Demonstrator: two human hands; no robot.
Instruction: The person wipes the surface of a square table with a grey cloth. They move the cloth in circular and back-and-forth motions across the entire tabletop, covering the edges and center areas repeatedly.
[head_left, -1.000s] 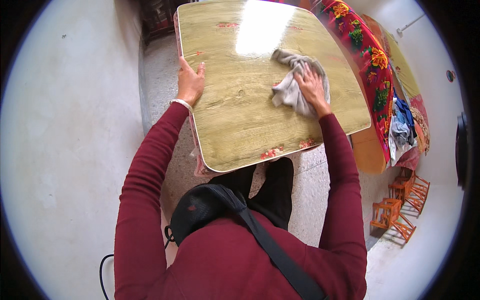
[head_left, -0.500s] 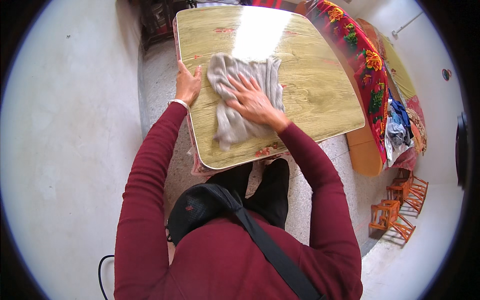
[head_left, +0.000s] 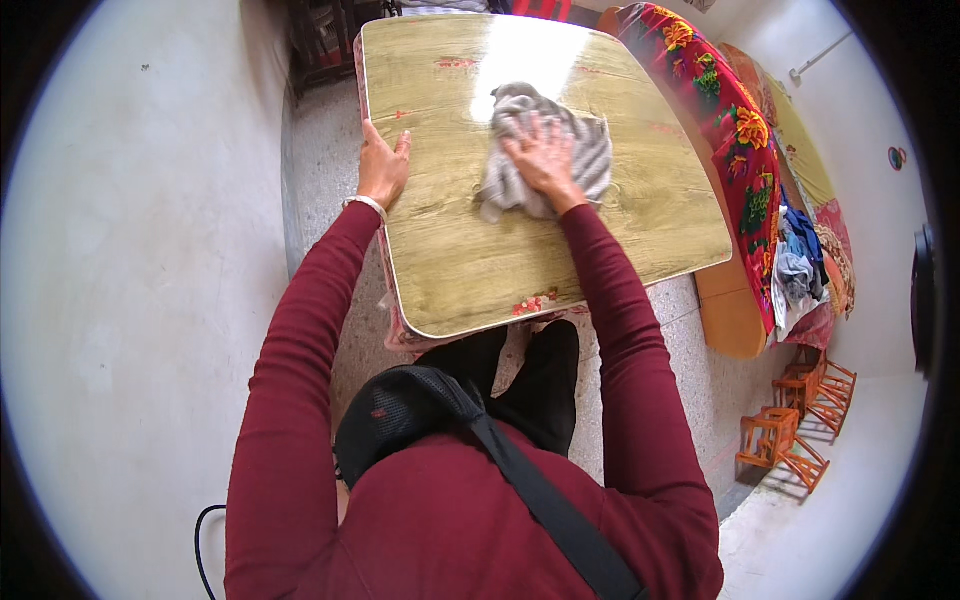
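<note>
My right hand (head_left: pixel 545 160) lies flat with spread fingers on a crumpled grey cloth (head_left: pixel 592 165), pressing it against the tabletop. Beneath the cloth is a table (head_left: pixel 450 255) with a wood-grain top, a pale rim and small red flower prints. At the table's left edge, my left hand (head_left: pixel 382 168) grips the rim, thumb on top and the other fingers over the side, partly hidden. A white bracelet (head_left: pixel 366 206) circles that wrist.
A couch with a red flowered cover (head_left: pixel 735 130) stands right of the table, with a pile of clothes (head_left: pixel 800 260) at its near end. Orange wooden stools (head_left: pixel 770 437) are at the lower right. A white wall (head_left: pixel 150 300) rises on the left.
My right hand has slid the cloth to the right and a little farther away over the tabletop, and the cloth is more bunched. My left hand stays on the table edge.
</note>
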